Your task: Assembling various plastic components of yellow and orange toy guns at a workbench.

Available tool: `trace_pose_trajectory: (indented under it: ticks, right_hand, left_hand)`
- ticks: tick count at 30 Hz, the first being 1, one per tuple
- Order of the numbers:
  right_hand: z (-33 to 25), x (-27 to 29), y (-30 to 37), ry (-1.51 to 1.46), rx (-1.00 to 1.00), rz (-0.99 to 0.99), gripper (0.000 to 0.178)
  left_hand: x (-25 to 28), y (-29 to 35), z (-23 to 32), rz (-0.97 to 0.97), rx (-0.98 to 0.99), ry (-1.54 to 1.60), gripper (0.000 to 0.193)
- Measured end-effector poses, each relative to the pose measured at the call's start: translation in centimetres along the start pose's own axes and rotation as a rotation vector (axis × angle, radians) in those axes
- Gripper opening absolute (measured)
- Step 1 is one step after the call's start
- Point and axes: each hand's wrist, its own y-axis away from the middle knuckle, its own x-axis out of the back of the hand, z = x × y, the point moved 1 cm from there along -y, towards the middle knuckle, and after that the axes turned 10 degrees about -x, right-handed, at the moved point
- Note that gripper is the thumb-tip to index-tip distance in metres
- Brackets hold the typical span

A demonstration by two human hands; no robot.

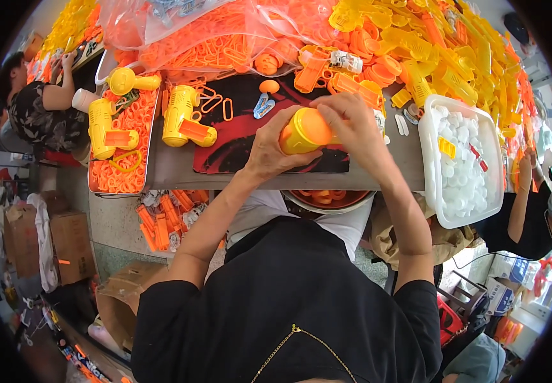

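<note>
A: What's biggest around the red-and-black mat (pixel 225 148)?
B: A heap of yellow parts (pixel 432 54), beyond it to the right. Next, a white tub (pixel 433 163) of whitish pieces on its right, and a metal tray (pixel 117 191) of orange pieces on its left.
A: And the hands?
B: Both are over the mat. The left hand (pixel 268 143) is curled around a yellow housing (pixel 294 142), thumb and fingers on its sides. The right hand (pixel 357 133) is half-curled, its digits touching the rim of the orange disc (pixel 313 126) atop that housing; I can't tell whether they pinch it.
A: So the housing is above the mat?
B: Yes, tilted, over its near part. Smaller still, a blue-and-white piece (pixel 263 106) and an orange ball (pixel 269 86) lie on the mat's far part.
</note>
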Motion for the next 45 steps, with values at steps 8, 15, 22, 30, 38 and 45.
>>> trace_pose_trajectory:
  ticks: [8,15,22,30,38,45]
  right_hand:
    - [0.1,-0.4,1.6,0.289,0.08,0.228,0.029]
    - [0.1,-0.1,0.8,-0.17,-0.013,0.222,0.034]
    - [0.6,-0.2,0.5,-0.016,0.317,-0.229,0.026]
    - [-2.4,-3.2,-5.4,0.108,0.059,-0.292,0.043]
    - [1.7,-11.7,-14.2,1.032,-0.058,0.065,0.05]
    - [0.7,-10.8,-13.9,0.937,-0.036,0.063,0.035]
  left_hand:
    - [-0.7,-0.8,0.8,-0.057,-0.059,-0.056,0.088]
    - [-0.1,-1.4,1.3,-0.26,-0.116,-0.052,0.083]
    - [-1.7,-1.6,0.9,-0.433,-0.283,-0.075,0.067]
    - [0.0,0.7,0.0,-0.018,0.048,0.022,0.072]
    - [8.3,7.9,3.6,0.45,0.001,0.015,0.083]
    - [10.8,8.2,4.0,0.589,0.051,-0.145,0.083]
